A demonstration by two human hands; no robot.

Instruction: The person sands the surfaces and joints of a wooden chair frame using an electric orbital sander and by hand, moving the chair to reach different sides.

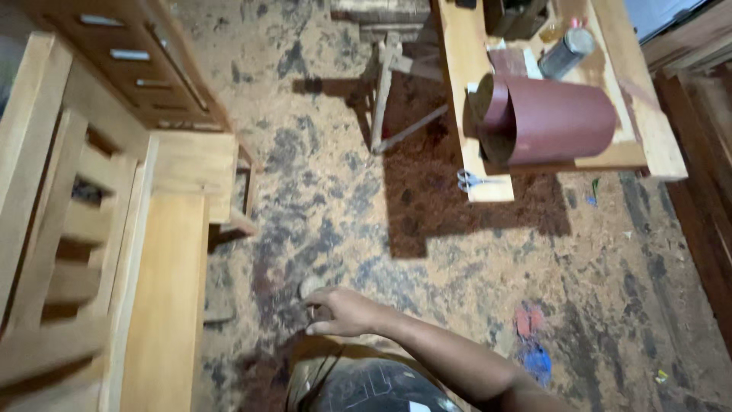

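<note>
— See the right hand (341, 311)? Fingers curled loosely by a small round lump (309, 287) on the sawdust floor (427, 267); can't tell if it grips.

— Left hand's out of sight. The dust looks slippery; it might fumble.

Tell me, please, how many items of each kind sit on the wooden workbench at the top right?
Sandpaper roll, dark red: 1
Metal can: 1
Scissors: 1
Total: 3, not counting the dark things cut off at the workbench top edge.
</note>
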